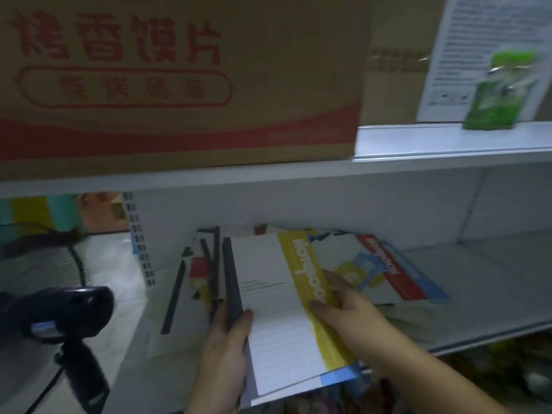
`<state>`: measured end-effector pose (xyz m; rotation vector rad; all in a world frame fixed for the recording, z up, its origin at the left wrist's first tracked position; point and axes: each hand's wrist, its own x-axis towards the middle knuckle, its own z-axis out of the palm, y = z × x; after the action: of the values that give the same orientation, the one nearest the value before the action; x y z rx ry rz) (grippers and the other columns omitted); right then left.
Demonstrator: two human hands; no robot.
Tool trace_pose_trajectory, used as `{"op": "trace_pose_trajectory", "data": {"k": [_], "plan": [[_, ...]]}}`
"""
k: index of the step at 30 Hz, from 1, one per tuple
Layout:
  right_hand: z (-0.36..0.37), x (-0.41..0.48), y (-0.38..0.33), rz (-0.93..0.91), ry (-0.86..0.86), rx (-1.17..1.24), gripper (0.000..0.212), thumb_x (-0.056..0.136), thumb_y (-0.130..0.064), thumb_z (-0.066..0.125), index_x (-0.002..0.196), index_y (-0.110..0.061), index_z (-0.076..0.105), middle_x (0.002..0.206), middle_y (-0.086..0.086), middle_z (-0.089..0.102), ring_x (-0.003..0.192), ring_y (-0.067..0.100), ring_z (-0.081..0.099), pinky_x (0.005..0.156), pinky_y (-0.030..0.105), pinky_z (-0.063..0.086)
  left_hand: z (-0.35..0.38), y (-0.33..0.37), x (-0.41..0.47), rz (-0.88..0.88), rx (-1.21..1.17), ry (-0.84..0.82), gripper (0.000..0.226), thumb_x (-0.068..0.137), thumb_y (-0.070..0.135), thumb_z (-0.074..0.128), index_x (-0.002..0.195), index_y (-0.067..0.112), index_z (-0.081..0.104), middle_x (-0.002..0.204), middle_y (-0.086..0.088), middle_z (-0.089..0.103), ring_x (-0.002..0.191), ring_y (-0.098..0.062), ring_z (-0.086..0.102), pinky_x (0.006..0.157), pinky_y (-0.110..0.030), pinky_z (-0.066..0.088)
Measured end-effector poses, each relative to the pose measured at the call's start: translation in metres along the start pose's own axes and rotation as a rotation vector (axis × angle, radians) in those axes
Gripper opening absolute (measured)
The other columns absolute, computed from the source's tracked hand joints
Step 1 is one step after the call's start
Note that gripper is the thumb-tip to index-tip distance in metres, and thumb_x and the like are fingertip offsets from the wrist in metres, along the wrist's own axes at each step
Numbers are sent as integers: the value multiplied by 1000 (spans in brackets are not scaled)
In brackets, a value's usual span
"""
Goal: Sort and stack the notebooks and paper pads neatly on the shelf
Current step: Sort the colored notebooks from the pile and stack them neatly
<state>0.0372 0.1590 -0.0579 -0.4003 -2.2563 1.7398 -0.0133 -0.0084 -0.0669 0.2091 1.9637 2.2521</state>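
Left hand (227,348) grips the yellow-banded notebook (274,309), right hand (346,312) rests on it

From my remote seat I see the left thumb curled over the cover beside the dark spine, with the rest of that hand beneath the book. The right hand lies on top, its fingers fairly straight along the yellow band; I cannot tell whether its thumb is tucked under. The notebook sits at the front edge of the lower shelf (478,279), its near corner sticking out past that edge.

Under and behind it lies a loose pile of notebooks (352,258), fanned out untidily towards the back wall. A red-and-blue notebook (397,270) pokes out to the right of the pile. More dark-spined pads (206,264) lie skewed to the left, near the slotted upright (140,240).

On the upper shelf a large cardboard box (179,85) with red lettering overhangs the front edge; it is closed to my view, so I cannot see its contents. Right of it stand a printed sheet (466,55) and a green packet (507,91). At far left are a fan (38,264) and a dark handheld device (68,312), both blurred.
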Motion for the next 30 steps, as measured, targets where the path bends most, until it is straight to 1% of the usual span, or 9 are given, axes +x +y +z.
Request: {"op": "trace_pose_trajectory", "data": {"k": [3, 6, 9, 13, 15, 18, 22, 27, 30], "plan": [[-27, -14, 17, 88, 101, 147, 55, 87, 4, 57, 134, -20, 42, 108, -11, 62, 86, -2, 62, 72, 9, 48, 33, 0, -11, 9, 38, -2, 24, 94, 9, 52, 116, 18, 53, 106, -5, 56, 96, -19, 51, 60, -19, 31], [-67, -27, 22, 105, 141, 226, 37, 87, 10, 54, 109, -20, 55, 86, -15, 72, 75, 3, 68, 66, 15, 52, 75, 3, -31, 4, 31, -24, 11, 96, 14, 48, 105, 18, 52, 98, -1, 54, 80, -15, 52, 50, -17, 30], [-117, -43, 27, 91, 131, 257, 37, 87, 10, 51, 113, -15, 60, 94, -2, 74, 82, 15, 69, 74, 28, 53, 126, 7, -52, -40, -47, -89, 11, 97, 19, 48, 108, 21, 51, 97, 3, 55, 72, -5, 50, 46, -12, 32], [-204, -73, 45, 92, 163, 301, 35, 88, 10, 46, 109, -13, 62, 93, 10, 71, 77, 25, 63, 62, 28, 50, 212, -5, -79, -111, -93, -187, 31, 98, 24, 47, 127, 17, 55, 113, 2, 58, 84, -12, 55, 72, -24, 39], [-249, -89, 56, 90, 201, 325, 37, 89, 12, 45, 102, -17, 64, 92, 9, 72, 75, 25, 64, 61, 27, 51, 257, -15, -92, -157, -126, -243, 29, 98, 22, 47, 124, 18, 58, 114, -1, 62, 95, -20, 60, 74, -29, 45], [-314, -110, 78, 92, 281, 334, 40, 89, 13, 45, 96, -22, 64, 90, 5, 73, 76, 24, 65, 62, 27, 51, 321, -33, -111, -268, -178, -384, 17, 96, 16, 48, 106, 18, 61, 98, -6, 70, 86, -25, 66, 71, -34, 51], [-390, -135, 108, 107, 396, 305, 46, 88, 15, 45, 93, -27, 63, 79, -7, 74, 67, 13, 67, 59, 22, 51, 398, -60, -128, -363, -162, -518, 22, 93, 10, 50, 110, 4, 62, 98, -18, 72, 87, -33, 68, 71, -38, 54], [-456, -155, 144, 142, 529, 276, 53, 87, 15, 40, 105, -28, 64, 86, -7, 75, 69, 15, 63, 58, 23, 44, 482, -94, -151, -342, -64, -556, 22, 96, 3, 44, 115, 6, 52, 97, -13, 68, 79, -27, 65, 61, -31, 49], [-491, -154, 165, 167, 611, 256, 50, 90, 13, 37, 97, -30, 63, 71, -14, 72, 55, 5, 61, 47, 12, 41, 527, -110, -156, -311, -13, -592, 22, 96, 0, 40, 114, 7, 52, 92, -6, 66, 77, -20, 63, 58, -27, 44]]}}
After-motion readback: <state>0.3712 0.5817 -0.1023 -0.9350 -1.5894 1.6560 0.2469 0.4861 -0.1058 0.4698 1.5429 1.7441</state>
